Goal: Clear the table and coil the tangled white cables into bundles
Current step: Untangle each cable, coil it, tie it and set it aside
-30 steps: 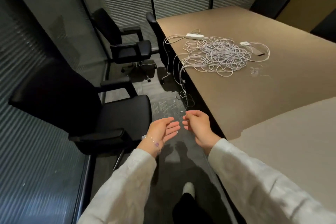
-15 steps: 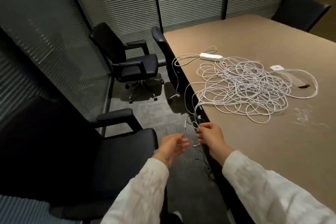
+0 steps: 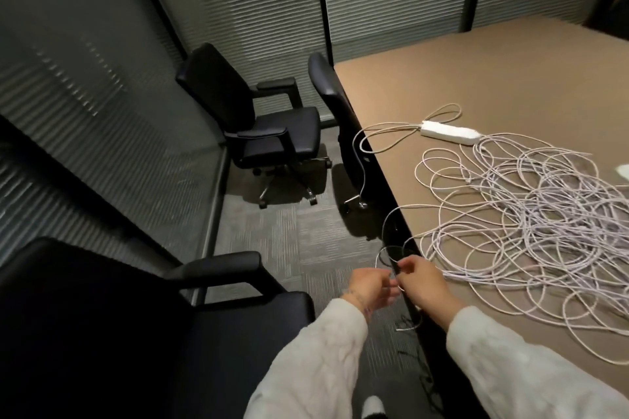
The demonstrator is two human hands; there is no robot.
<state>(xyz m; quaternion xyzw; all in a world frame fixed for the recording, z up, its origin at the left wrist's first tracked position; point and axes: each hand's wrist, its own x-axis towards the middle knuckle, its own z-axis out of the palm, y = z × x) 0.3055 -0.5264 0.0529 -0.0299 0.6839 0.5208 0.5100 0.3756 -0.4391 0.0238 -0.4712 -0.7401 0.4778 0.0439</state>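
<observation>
Head view: both hands are meeting just off the table's (image 3: 442,85) near left edge. The right hand (image 3: 420,284) is pinching a loose cable strand; the left hand (image 3: 369,287) is curling its fingers onto the same strand. The tangled cables (image 3: 531,224) are lying on the table, right of the hands, with a power strip (image 3: 449,133) beyond them.
</observation>
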